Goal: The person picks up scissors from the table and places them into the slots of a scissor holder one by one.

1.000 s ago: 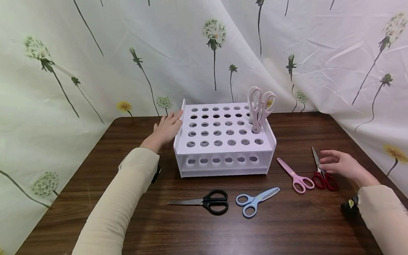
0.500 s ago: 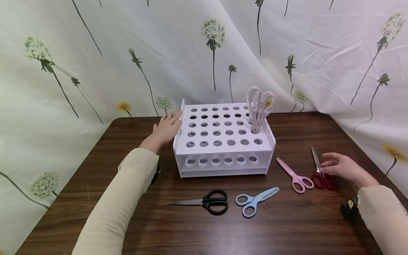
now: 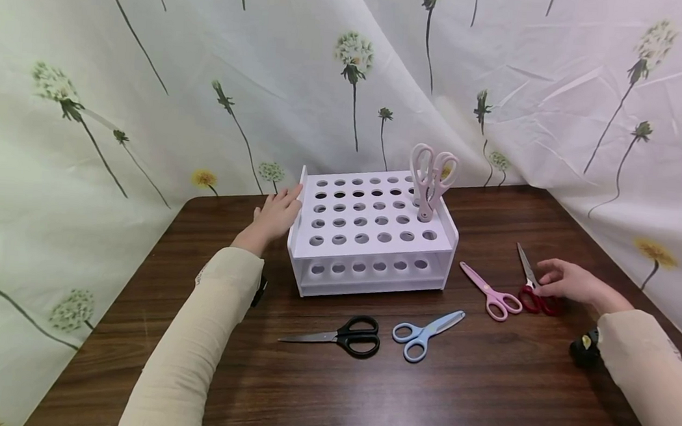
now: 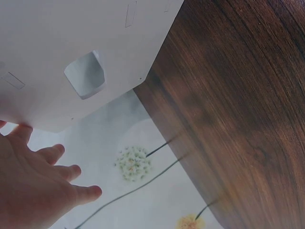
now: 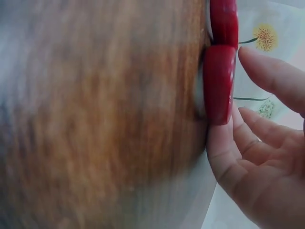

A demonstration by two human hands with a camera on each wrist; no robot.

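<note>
In the head view my left hand (image 3: 276,215) rests its fingertips against the left side panel of a white rack (image 3: 368,241) with rows of round holes. The left wrist view has this hand (image 4: 38,181) with fingers spread, one fingertip at the panel's edge. On the right, my right hand (image 3: 574,282) is low over red-handled scissors (image 3: 537,302) lying on the table. Close up in the right wrist view, a fingertip meets the end of the red handle (image 5: 219,86), and the thumb is right beside it. Pale pink scissors (image 3: 428,202) stand handles up in a rack hole.
Pink scissors (image 3: 494,297) lie just left of the red-handled pair. Light blue scissors (image 3: 424,335) and black-handled scissors (image 3: 348,336) lie in front of the rack on the dark wood table (image 3: 423,407). A dandelion-print curtain (image 3: 269,52) hangs behind and at the sides.
My right hand has lowered slightly onto the red handles. The left hand has stayed at the rack's side. The whole scene has shifted slightly left in the head view.
</note>
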